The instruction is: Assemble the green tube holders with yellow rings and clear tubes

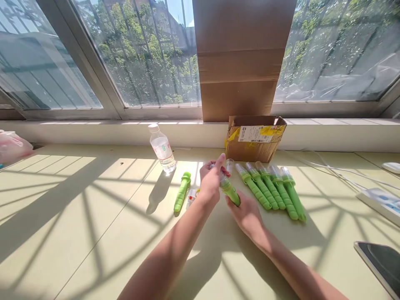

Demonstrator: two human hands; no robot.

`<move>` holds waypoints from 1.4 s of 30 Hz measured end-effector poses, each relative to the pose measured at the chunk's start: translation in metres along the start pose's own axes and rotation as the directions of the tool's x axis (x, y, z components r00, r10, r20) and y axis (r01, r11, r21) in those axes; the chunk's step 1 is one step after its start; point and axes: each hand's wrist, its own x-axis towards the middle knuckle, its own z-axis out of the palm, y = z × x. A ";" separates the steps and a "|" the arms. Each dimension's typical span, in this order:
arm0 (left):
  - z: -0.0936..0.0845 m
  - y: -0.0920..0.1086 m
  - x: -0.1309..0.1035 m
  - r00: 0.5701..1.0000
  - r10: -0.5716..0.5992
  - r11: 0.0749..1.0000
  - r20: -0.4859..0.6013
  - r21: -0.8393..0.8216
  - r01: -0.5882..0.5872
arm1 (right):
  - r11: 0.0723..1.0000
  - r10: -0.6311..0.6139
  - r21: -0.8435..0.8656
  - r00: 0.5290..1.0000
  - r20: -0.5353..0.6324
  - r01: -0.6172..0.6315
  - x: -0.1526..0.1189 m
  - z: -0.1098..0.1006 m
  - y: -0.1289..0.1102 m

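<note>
Between my hands is a green ribbed tube with a clear cap [230,193], tilted over the table. My left hand [210,180] is closed around its clear upper end, while the fingers of my right hand [248,213] wrap the green lower end. To the right, several similar green tubes with clear caps [258,192] lie side by side. A green tube without a clear cap [182,192] rests left of my left hand. Beside it is a small clear item with a red dot [191,197], partly hidden by my forearm. A clear cap [230,165] stands just behind my hands.
An open cardboard box [250,148] stands against the sill at the back. A water bottle [163,150] is at back left. On the right are a white power strip [381,204], cables and a phone [379,262]. A pinkish plastic bag [14,146] sits far left.
</note>
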 end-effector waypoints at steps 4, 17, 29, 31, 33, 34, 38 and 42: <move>0.003 -0.004 -0.002 0.997 0.024 0.999 -0.068 -0.027 -0.026 | 0.991 -0.051 -0.129 0.995 -0.091 0.039 0.002 -0.002 0.009; -0.019 0.014 0.009 0.899 -0.161 0.960 0.407 -0.149 0.239 | 0.867 0.063 0.375 0.819 0.570 -0.328 -0.010 -0.011 -0.018; 0.008 -0.002 -0.010 0.993 0.091 0.995 -0.079 0.038 -0.089 | 0.998 -0.049 -0.047 0.998 -0.024 0.048 -0.006 0.002 -0.001; 0.008 -0.002 -0.009 0.992 0.105 0.993 -0.076 0.060 -0.101 | 0.996 -0.069 -0.060 0.997 -0.016 0.068 -0.008 0.001 -0.001; 0.006 -0.001 -0.007 0.993 0.092 0.993 -0.075 0.078 -0.087 | 0.998 -0.065 0.001 0.997 0.049 0.065 -0.009 0.001 -0.005; 0.004 0.000 -0.005 0.994 0.079 0.994 -0.076 0.081 -0.072 | 0.997 -0.057 0.049 0.995 0.087 0.053 -0.009 0.001 -0.008; 0.000 0.000 0.001 0.998 0.024 0.998 -0.058 0.061 -0.020 | 0.970 -0.024 0.242 0.982 0.189 -0.023 -0.010 0.002 -0.016; -0.004 0.001 0.003 0.998 -0.028 0.999 0.048 0.043 0.026 | 0.919 0.062 0.345 0.933 0.354 -0.192 -0.011 -0.002 -0.019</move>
